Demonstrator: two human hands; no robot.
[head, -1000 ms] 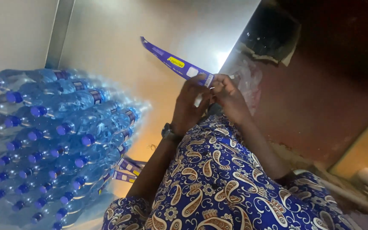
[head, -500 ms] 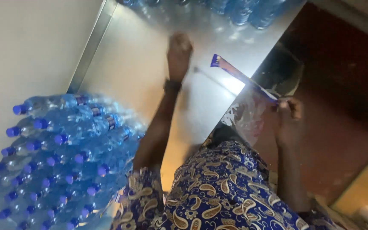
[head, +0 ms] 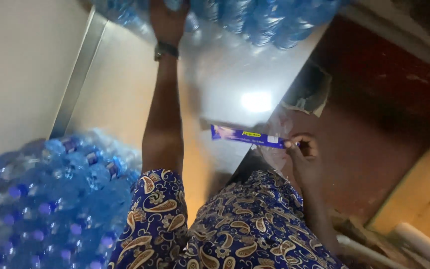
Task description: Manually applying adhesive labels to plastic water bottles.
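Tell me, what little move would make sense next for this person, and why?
Probably closing the left hand around one bottle in the far pile of blue bottles and drawing it back. That arm is stretched out with the hand already on the pile, while the right hand pinches one end of a loose blue label strip that is on no bottle.

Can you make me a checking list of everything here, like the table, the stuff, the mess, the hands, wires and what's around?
Surface: shiny metal table, bare in the middle.
Job's things: blue label strip; far bottles.
Clutter: stacked bottles with purple caps; clear plastic wrap.
Hands: left hand reaching among the far bottles; right hand pinching the strip's end.
Cables: nothing seen.
Surroundings: pale wall, reddish floor.
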